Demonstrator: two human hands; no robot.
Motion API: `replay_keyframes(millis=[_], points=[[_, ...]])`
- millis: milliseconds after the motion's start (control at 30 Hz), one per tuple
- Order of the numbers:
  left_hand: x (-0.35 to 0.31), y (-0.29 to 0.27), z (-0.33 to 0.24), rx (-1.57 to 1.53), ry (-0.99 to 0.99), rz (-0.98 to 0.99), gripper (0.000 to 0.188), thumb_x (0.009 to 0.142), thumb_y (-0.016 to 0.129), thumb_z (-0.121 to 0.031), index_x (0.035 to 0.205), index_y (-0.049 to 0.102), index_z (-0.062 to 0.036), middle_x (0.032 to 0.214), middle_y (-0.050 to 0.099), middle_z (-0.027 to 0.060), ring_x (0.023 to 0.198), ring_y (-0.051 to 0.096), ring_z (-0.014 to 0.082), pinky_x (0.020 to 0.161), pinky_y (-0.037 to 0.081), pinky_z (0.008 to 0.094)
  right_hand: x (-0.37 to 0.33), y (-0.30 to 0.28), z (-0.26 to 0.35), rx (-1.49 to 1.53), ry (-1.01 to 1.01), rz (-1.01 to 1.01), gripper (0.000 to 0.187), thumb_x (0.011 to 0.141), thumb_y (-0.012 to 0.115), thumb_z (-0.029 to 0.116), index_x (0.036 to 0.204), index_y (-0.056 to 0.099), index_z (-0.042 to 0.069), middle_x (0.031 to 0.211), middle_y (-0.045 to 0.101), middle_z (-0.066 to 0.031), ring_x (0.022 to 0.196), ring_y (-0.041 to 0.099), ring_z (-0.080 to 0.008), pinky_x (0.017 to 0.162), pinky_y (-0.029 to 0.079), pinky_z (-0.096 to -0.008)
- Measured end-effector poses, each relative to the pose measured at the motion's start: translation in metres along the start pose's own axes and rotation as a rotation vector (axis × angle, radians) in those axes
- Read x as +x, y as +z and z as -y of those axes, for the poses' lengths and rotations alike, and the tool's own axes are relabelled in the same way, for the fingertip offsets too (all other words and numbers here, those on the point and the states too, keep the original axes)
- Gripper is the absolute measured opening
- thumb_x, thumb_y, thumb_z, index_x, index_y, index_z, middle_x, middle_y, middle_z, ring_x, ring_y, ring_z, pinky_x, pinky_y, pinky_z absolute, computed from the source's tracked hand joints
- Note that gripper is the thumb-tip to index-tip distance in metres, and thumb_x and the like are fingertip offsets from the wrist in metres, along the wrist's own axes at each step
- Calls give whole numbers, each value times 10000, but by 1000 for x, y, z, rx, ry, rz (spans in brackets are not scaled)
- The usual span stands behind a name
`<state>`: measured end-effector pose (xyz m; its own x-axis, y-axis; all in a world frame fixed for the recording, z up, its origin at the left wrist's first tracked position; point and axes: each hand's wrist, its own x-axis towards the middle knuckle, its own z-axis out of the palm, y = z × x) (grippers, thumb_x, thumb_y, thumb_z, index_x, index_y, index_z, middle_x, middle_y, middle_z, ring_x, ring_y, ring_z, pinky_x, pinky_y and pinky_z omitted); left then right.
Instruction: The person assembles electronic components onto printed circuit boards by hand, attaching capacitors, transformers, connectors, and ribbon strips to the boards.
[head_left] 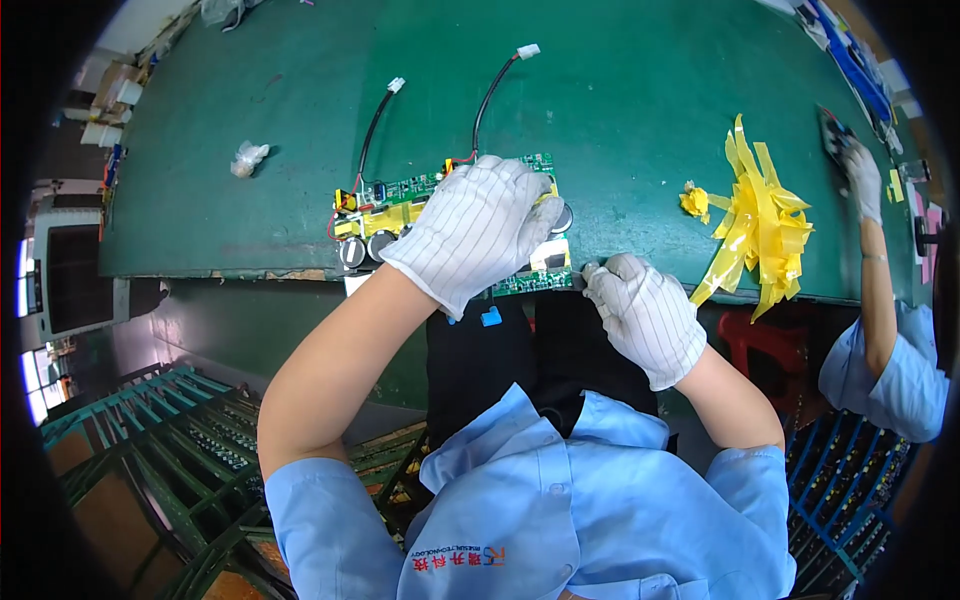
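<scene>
A green circuit board [405, 187] lies at the near edge of the green table, carrying round black capacitors [351, 252] and strips of yellow tape. My left hand [480, 225], in a white striped glove, rests across its middle with bent fingers gripping it, hiding many parts. Two black cables, a left one [374, 130] and a right one [488, 97], run from its far side to white plugs. Beside the board's near right corner is my right hand [640, 305], also gloved. Its fingers are curled together at the table edge; whatever they hold is hidden.
A heap of yellow tape strips [760, 225] lies to the right, partly over the table's edge, with a small yellow wad [694, 202] beside it. Crumpled clear plastic [248, 158] sits left. A co-worker's gloved hand [862, 180] is at far right. Racks [170, 440] stand below left.
</scene>
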<state>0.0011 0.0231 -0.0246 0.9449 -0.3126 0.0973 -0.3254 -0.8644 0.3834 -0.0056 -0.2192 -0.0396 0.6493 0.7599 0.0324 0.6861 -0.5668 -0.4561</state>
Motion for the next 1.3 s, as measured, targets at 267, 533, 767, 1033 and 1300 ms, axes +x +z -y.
replay_keyframes(millis=[267,533,767,1033,1300], points=[[2,1,1,-48,25,22,267,962,553,-232,1032,652,5,1027,671,179,999,614,363,888,497,459,0,12,2,-165,-11,-59,276,817,623,92,1091,615,63,906,572,-91,843,634,-260,589,535,-402],[0,5,2,-44,55,-58,243,951,569,-203,1031,649,12,1024,673,185,988,619,366,886,506,453,17,1,-8,-347,-157,57,324,851,577,153,1167,588,83,930,566,-95,845,637,-254,561,539,-392],[0,5,3,-49,65,-77,229,951,573,-196,1030,642,8,1009,673,177,982,618,367,875,512,457,43,-13,-33,-149,-279,269,267,902,561,188,1163,602,146,924,581,-152,722,656,-331,578,521,-464],[0,2,4,-25,90,-42,218,967,542,-176,1046,627,9,1039,661,191,998,608,379,899,500,458,51,-19,-34,13,-222,287,240,911,546,151,1125,654,145,923,596,-180,766,640,-381,666,511,-488],[1,2,1,-19,53,-5,250,980,524,-178,1102,628,15,1079,652,206,1036,596,383,925,490,465,63,-16,-40,246,-206,331,250,895,526,88,1087,683,113,917,618,-209,842,624,-419,753,494,-491]])
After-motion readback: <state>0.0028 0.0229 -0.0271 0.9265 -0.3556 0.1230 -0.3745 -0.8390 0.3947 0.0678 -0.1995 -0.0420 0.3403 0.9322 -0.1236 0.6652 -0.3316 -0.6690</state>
